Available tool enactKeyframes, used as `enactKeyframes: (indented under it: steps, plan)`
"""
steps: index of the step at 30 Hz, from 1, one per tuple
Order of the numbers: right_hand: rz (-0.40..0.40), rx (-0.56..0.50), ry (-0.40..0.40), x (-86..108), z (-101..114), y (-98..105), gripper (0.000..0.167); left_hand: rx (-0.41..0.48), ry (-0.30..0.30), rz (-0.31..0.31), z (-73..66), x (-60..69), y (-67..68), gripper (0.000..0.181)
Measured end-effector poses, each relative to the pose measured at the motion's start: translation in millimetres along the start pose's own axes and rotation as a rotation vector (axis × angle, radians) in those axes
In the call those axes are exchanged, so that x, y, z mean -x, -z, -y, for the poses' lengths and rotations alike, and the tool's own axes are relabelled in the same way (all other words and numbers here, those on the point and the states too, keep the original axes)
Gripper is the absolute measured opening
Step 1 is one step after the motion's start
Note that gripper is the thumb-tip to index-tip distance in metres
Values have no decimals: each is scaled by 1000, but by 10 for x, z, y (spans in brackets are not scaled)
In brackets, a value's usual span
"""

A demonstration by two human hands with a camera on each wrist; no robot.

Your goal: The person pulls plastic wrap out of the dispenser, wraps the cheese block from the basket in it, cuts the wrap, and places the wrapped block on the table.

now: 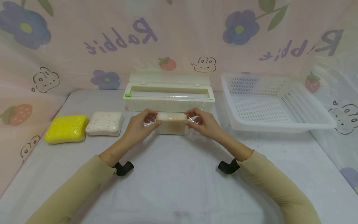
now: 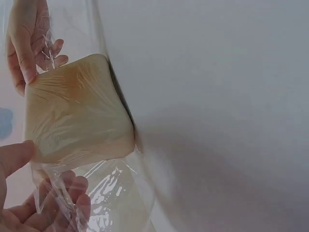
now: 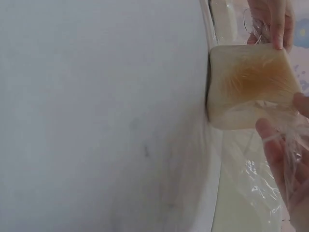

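Observation:
Between the two hands a bread-like block [image 1: 172, 126] with a browned face stands upright on the table. Clear cling film [image 2: 108, 193] lies over it, with creases across its face and loose film at its sides. My left hand [image 1: 139, 126] pinches film at the block's upper left corner, thumb on the near side. At the upper right corner my right hand [image 1: 205, 124] does the same, with film gathered around its fingers [image 3: 273, 145]. The left wrist view shows both thumbs touching the block's edge. Its far side is hidden.
Behind the hands stands a cream cling film dispenser [image 1: 169, 105], lid raised, with a green slider [image 1: 127, 95]. A white plastic basket [image 1: 279, 126] is at the right. To the left lie a yellow block [image 1: 66, 129] and a white speckled block [image 1: 104, 123], both shiny.

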State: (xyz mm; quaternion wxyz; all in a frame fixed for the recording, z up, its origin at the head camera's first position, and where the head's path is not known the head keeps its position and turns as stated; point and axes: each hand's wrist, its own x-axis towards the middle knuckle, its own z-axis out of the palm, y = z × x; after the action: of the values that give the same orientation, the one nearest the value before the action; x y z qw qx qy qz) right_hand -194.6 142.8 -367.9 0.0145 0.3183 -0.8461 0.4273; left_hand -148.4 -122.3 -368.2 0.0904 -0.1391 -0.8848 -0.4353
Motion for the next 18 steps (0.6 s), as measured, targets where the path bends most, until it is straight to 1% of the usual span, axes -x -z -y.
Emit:
enactKeyframes:
  steps: [4,6,12,15,18]
  plan:
    - [16,-63,-59,-114,-50,6,33,32,84,-8,31,-97,-2,38]
    - [29,-80,-91,-174,-71,11,33,36,115,-12,47,-146,-3,38]
    - [58,-115,-164,-312,-146,23,34,58,170,-26,75,-269,-22,38]
    - [61,-118,-177,-353,-185,25,35,73,196,-27,85,-316,-38,38]
    - [58,-118,-181,-383,-220,24,36,85,208,-29,97,-356,-51,39]
